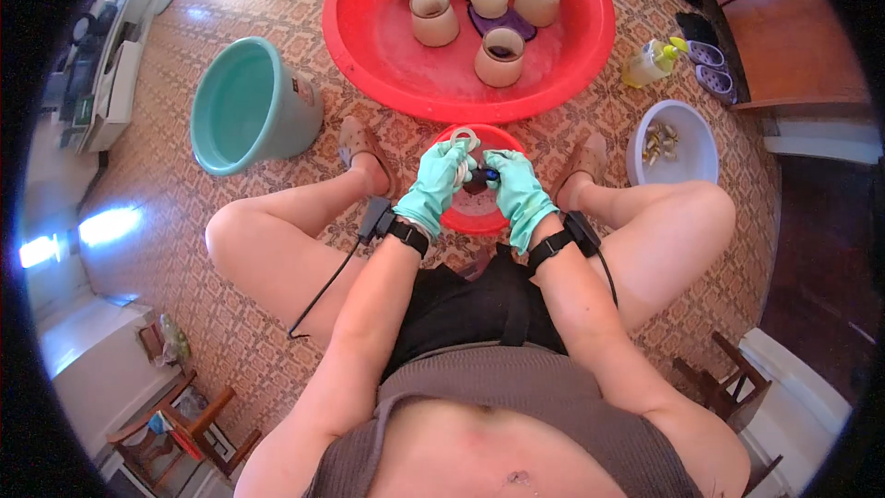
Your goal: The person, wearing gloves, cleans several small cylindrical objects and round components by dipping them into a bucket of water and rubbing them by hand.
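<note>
Both of my hands wear mint-green rubber gloves and meet over a small red basin (476, 224) between my feet. My left hand (435, 184) is closed around a whitish ring-shaped piece (465, 136), its loop sticking up past the fingers. My right hand (522, 192) pinches a small dark piece (478, 181) at its near end; whether this is cloth or a hard part I cannot tell. The two held pieces are close together, and the gloves hide whether they touch. Some water with dark specks shows in the basin below.
Ahead lies a large red basin (369, 74) with several beige cup-like shades (499, 59) and a purple cloth (518, 26). A teal bucket (210, 101) of water stands left. At right are a lavender basin (708, 152) with brass-coloured parts, a yellow liquid bottle (648, 66) and purple clogs (714, 81).
</note>
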{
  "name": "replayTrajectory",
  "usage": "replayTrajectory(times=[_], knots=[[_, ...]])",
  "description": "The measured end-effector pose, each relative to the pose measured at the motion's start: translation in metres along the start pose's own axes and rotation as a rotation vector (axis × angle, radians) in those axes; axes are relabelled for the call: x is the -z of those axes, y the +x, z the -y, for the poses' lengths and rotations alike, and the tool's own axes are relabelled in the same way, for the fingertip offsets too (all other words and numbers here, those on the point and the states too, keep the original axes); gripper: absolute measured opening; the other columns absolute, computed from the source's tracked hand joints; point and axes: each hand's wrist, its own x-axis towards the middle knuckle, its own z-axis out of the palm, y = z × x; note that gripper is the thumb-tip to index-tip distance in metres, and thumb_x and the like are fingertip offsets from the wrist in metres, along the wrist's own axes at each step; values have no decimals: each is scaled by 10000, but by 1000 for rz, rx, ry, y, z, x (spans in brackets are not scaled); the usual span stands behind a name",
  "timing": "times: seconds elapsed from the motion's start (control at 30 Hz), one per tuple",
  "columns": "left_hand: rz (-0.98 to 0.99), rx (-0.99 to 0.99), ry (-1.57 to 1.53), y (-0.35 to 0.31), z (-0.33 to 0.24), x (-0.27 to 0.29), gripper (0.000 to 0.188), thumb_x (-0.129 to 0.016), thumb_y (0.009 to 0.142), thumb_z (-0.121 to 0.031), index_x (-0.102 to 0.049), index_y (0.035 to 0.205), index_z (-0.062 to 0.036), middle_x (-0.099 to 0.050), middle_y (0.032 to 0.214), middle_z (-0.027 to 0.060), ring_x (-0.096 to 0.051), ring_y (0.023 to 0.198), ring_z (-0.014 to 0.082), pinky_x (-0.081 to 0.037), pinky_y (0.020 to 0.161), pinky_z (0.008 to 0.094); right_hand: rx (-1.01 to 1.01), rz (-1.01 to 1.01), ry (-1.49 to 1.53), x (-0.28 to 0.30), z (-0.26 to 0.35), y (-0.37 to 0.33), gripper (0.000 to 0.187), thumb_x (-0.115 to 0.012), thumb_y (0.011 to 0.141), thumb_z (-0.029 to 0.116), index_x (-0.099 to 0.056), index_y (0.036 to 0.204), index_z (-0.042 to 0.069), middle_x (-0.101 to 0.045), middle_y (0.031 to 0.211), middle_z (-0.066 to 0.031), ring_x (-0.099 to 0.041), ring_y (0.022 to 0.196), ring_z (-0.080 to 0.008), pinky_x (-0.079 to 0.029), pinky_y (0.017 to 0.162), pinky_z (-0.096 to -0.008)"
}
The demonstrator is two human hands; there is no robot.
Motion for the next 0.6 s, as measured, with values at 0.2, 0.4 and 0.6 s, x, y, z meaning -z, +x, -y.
replayTrajectory(times=[0.2,0.4,0.6], knots=[[-98,-22,33,-21,-64,4,308,-560,924,-307,-647,1057,-44,-606,667,-3,-480,485,50,-333,408,180,155,-37,-433,15,-13,9,72,-641,835,81,-644,894,39,-610,741,-22,-572,609,-121,-479,555,-261],[-163,-83,177,-39,-90,32,292,-588,903,-310,-663,979,-38,-617,679,21,-480,477,64,-381,438,197,242,-29,-291,-12,11,6,103,-654,842,64,-638,936,24,-634,815,-11,-587,724,-97,-483,638,-228],[-4,-20,489,-41,-44,18,239,-560,907,-255,-650,854,-40,-524,570,0,-441,473,93,-406,502,249,202,280,-232,-35,41,-18,162,-674,831,54,-617,978,19,-658,916,-45,-619,793,-124,-506,700,-254]])
